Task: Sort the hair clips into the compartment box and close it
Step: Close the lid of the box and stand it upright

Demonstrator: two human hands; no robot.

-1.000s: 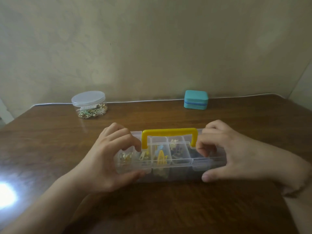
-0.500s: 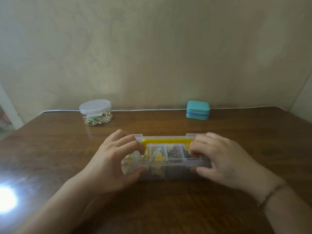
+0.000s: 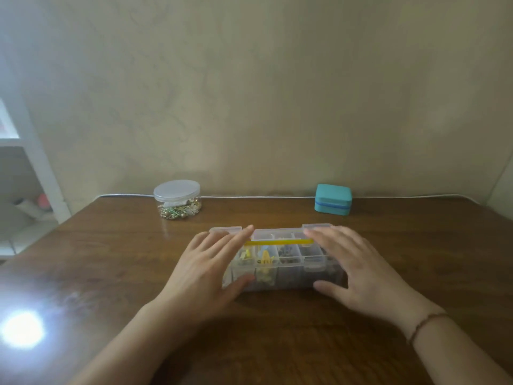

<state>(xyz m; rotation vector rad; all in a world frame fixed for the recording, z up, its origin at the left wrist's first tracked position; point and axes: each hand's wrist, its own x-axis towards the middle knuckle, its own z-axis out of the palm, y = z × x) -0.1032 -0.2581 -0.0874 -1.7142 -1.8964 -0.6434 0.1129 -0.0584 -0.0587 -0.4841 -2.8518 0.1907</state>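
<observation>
Clear compartment box (image 3: 280, 262) shut with hair clips (image 3: 265, 257) inside, flat left hand (image 3: 211, 270) and right hand (image 3: 358, 268) pressing lid, fingers straight, nearly done.

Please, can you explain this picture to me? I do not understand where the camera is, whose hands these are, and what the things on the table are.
The camera sits on a person's head and looks down at their own hands. The left hand and right hand lie with straight fingers on a clear box with a yellow handle and hair clips inside. Nothing is gripped. Behind it, on the wooden table, stand a round jar and a small teal case.
</observation>
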